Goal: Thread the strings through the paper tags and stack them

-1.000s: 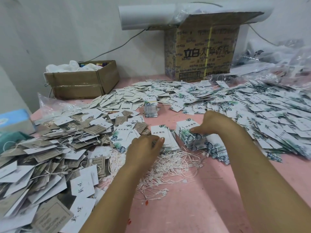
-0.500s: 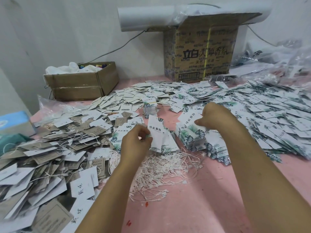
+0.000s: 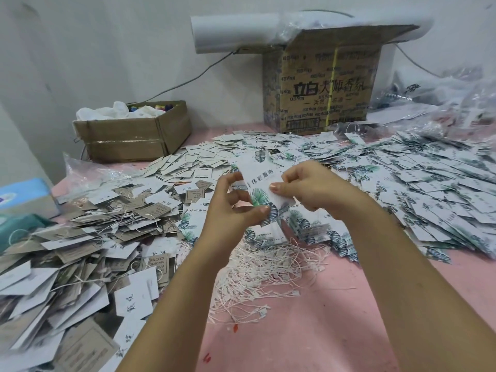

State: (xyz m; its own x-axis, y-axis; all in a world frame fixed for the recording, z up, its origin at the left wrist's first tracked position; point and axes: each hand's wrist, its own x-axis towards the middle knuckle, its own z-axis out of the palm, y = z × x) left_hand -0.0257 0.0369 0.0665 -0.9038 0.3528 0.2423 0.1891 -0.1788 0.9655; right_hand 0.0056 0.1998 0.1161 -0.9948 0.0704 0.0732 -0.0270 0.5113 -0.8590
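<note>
While it's above the strings (image 3: 268, 267), tag (image 3: 258, 179): held two-handed
left hand (image 3: 230, 213): pinching lower edge
right hand (image 3: 311, 189): pinching right edge

Both forearms are bare, extending from the lower edge and converging at mid-frame. Left hand (image 3: 230, 210) is held up, its thumb and curled fingers gripping the left side of a paper tag (image 3: 257, 178). Right hand (image 3: 314, 189) is level with it, thumb tip pressed on the tag's right side, fingers curled behind.
</note>
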